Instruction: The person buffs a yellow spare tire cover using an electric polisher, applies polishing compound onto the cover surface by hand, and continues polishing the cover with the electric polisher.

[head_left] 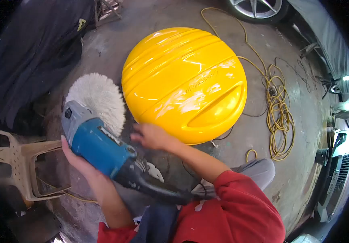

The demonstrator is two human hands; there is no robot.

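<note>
Blue polisher [98,143] is held above the concrete floor [310,133], just outside the lower-left rim of the yellow cover [158,81], its dark rear handle [154,186] lying close to the lap. Its body is supported from beneath by the left hand [81,160], which is cupped against the housing; most of the fingers are hidden, so how far they are wrapped round cannot be told. No object is seen in the right hand [152,135], whose fingers are loosely curled and a little spread near the lower edge of the fluffy white pad [97,95]; by blur, contact with the pad is left uncertain. Should the switch be pressed by accident, those fingers could be caught in the wool, because they are held so near it. With the weight apparently borne mainly by one hand, the tool could be tipped and the cover's glossy rim knocked by the grey head [75,117]. A snag could also be caused if a foot were hooked by the coiled yellow cord [279,129]. The polisher's long axis is slanted, the pad end being pointed toward the upper left and the handle toward the lower right.
</note>
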